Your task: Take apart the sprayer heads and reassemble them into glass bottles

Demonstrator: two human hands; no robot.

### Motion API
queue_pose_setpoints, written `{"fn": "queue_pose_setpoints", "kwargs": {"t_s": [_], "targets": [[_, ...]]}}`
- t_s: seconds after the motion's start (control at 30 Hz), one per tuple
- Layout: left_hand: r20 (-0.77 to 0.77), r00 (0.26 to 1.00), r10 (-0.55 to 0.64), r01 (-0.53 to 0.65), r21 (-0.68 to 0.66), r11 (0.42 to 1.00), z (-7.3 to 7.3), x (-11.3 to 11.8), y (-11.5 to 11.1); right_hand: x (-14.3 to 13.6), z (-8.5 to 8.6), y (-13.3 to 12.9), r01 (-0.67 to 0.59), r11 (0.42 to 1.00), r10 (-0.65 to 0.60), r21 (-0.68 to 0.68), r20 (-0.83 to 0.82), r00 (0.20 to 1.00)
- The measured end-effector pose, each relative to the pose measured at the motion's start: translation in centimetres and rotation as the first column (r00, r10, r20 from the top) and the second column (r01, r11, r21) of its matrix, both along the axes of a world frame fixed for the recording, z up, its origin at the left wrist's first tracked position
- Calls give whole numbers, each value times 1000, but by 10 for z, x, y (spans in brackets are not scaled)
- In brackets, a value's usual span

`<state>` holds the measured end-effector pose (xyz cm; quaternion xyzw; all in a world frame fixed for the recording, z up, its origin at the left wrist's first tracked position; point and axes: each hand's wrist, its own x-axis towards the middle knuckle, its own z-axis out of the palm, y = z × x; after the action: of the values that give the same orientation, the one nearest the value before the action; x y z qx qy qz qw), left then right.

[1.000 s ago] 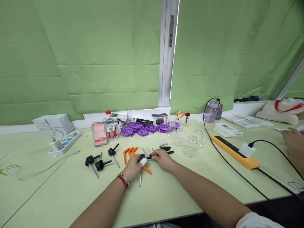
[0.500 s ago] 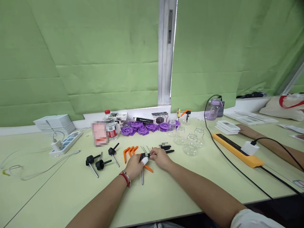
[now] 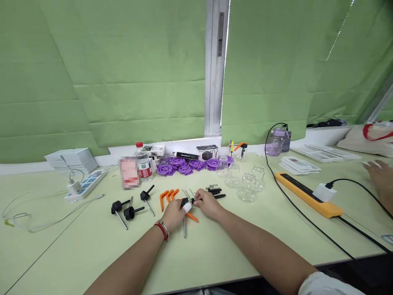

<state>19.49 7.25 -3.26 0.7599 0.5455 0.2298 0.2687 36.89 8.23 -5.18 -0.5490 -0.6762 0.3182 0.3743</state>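
Note:
My left hand (image 3: 174, 214) is closed on a black part with an orange lever (image 3: 193, 217) and a metal rod (image 3: 184, 228) that points toward the table's front edge. My right hand (image 3: 206, 202) pinches the right end of the same black part; its fingertips nearly meet those of the left. Several orange levers (image 3: 163, 200) lie just beyond the left hand. Black parts with rods (image 3: 129, 212) rest farther left. Springs (image 3: 211, 187) and black tubes (image 3: 220, 196) lie beyond the right hand.
Clear glass jars (image 3: 246, 192) stand right of centre, with purple discs (image 3: 185, 169) and a red-capped bottle (image 3: 145, 166) behind. An orange power strip (image 3: 310, 195) with black cables lies at right. Another person's hand (image 3: 380, 176) is at the far right.
The other person's hand has moved right, away from the stack of white cards. My hands hold nearly the same pose around the black part.

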Motion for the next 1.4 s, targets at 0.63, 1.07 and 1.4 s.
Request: {"fn": "queue_pose_setpoints", "kwargs": {"t_s": [0.63,1.07,1.4], "targets": [[-19,1000,22,-22,2,1000,-2,0,1,-1,5,-3,14,1000,-15,25,68,998],[-13,1000,28,-27,25,999,-1,0,0,-2,7,-6,41,999,-43,26,85,995],[-10,1000,24,-24,27,999,-2,-1,0,1,2,-4,14,999,-16,31,54,998]]}}
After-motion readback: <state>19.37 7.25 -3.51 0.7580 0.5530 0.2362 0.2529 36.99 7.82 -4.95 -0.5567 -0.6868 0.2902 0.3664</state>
